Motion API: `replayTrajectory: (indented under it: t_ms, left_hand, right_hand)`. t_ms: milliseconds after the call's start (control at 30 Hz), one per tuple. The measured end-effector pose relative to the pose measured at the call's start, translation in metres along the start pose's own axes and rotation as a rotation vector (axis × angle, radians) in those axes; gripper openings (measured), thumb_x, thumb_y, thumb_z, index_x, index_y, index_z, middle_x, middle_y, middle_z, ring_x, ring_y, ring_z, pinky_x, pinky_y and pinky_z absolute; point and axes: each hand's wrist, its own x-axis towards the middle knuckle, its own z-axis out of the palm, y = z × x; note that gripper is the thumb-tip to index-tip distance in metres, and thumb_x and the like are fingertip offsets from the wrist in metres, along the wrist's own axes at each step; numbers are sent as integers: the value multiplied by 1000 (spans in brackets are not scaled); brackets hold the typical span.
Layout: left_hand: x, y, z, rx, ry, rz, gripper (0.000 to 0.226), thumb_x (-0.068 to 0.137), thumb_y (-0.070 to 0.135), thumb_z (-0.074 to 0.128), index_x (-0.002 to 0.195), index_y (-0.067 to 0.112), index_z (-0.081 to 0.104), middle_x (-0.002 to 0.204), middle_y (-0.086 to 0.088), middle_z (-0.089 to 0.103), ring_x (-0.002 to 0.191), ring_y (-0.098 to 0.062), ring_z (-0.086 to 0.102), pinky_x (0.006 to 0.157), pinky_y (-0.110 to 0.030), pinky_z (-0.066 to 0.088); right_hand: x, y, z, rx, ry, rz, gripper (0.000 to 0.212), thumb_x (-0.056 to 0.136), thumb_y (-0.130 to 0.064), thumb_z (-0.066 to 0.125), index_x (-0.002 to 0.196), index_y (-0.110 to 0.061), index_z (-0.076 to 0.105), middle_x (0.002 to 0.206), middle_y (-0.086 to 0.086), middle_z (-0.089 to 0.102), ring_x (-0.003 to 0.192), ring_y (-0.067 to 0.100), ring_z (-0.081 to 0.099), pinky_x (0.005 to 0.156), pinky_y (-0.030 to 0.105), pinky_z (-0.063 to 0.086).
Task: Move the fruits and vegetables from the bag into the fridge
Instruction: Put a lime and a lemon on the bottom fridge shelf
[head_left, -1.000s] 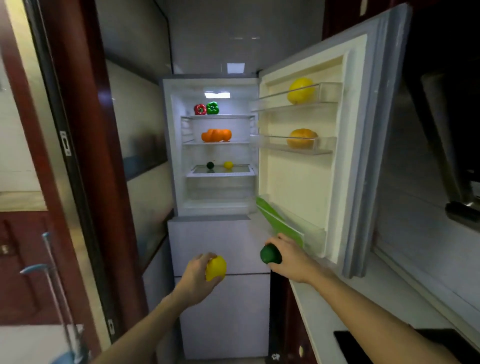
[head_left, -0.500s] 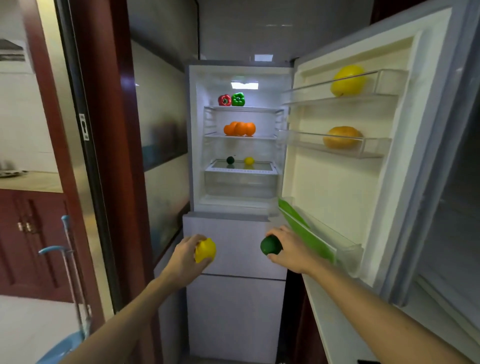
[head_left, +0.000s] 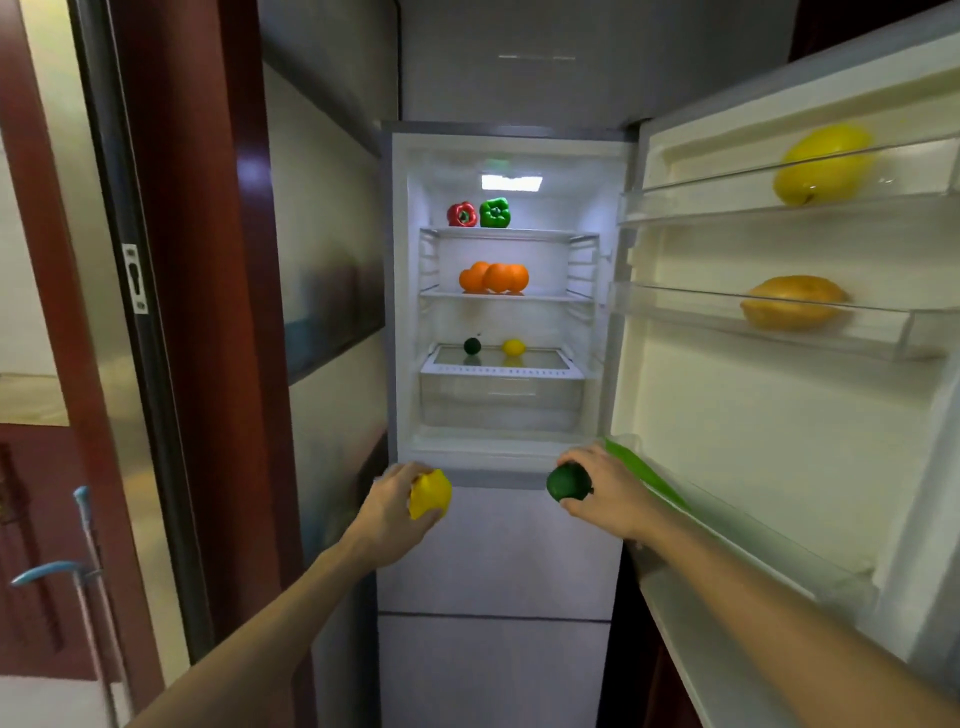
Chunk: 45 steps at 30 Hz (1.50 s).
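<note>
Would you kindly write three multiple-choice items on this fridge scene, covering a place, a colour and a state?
1. Where do the oranges sit?
A. top shelf
B. middle shelf
C. door rack

2. What colour is the fruit in the left hand?
A. yellow
B. red
C. orange

3. What state is the upper fridge door in?
A. shut
B. open
C. removed

Key:
1 B, they rest below the red pepper and green pepper.
2 A, the yellow fruit shows between the fingers.
3 B, it swings right, racks visible, while the right hand holds a green fruit.
</note>
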Motion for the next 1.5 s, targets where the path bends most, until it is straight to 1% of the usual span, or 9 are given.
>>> replayTrajectory:
  t_ms: [267, 433, 567, 767, 900, 1033, 1167, 1300, 1500]
  left_hand:
    - [56, -44, -4, 34, -22, 66, 54, 77, 25, 78, 123, 13, 53, 107, 2, 47, 94, -16, 51, 78, -29, 48]
    - [83, -55, 2, 16, -50, 86, 53, 76, 23, 78, 123, 13, 55, 115, -9, 54, 100, -24, 55, 82, -36, 51]
    - [106, -64, 5, 19, -55, 112, 52, 76, 26, 76, 123, 15, 54, 116, -6, 53, 101, -23, 55, 82, -33, 49]
    - [146, -73, 15, 28, -65, 136, 54, 79, 25, 75, 127, 17, 51, 120, -5, 50, 104, -21, 53, 86, -35, 51]
    - [186, -64, 28, 38, -52, 121, 55, 81, 26, 74, 130, 18, 50, 126, -5, 49, 109, -23, 52, 92, -42, 50]
    - [224, -65, 45, 9, -45, 140, 54, 80, 24, 75, 128, 20, 49, 127, -4, 47, 113, -21, 49, 95, -39, 49]
    - [269, -72, 58, 20, -35, 193, 56, 77, 24, 76, 127, 15, 51, 126, -9, 52, 112, -22, 51, 95, -43, 48]
    - [309, -74, 68, 50, -10, 173, 59, 76, 30, 73, 128, 15, 51, 120, -10, 53, 108, -25, 53, 91, -45, 50]
    - [349, -87, 84, 68, 26, 149, 54, 74, 30, 69, 123, 14, 56, 110, -10, 56, 101, -26, 55, 85, -42, 50]
  right_hand:
    - [51, -9, 26, -20, 4, 43, 47, 79, -23, 73, 122, -22, 55, 117, -3, 47, 107, 15, 49, 95, 28, 42]
    - [77, -5, 30, -37, 17, 62, 46, 79, -23, 74, 121, -20, 55, 111, -3, 46, 103, 16, 50, 88, 25, 40]
    - [101, 3, 31, -33, 31, 60, 46, 79, -22, 74, 120, -21, 54, 112, -2, 47, 104, 16, 50, 91, 26, 43]
    - [144, 23, 32, -63, 17, 53, 47, 80, -22, 74, 121, -19, 53, 111, 0, 45, 100, 17, 50, 89, 28, 44]
    - [183, 42, 29, -88, 20, 14, 48, 80, -22, 74, 122, -18, 52, 109, 0, 44, 99, 16, 48, 86, 25, 41]
    - [227, 61, 26, -104, 35, -23, 54, 78, -21, 75, 126, -16, 52, 112, 0, 42, 101, 13, 44, 90, 23, 39]
    - [270, 79, 26, -101, 54, -46, 54, 78, -21, 75, 127, -16, 52, 111, 2, 45, 104, 20, 48, 91, 29, 42]
    - [299, 102, 38, -79, 43, -49, 53, 78, -21, 75, 126, -16, 53, 117, 8, 49, 105, 23, 51, 86, 26, 40]
    - [342, 126, 52, -56, 64, -64, 51, 77, -18, 75, 124, -15, 55, 113, 7, 50, 97, 19, 48, 83, 27, 41]
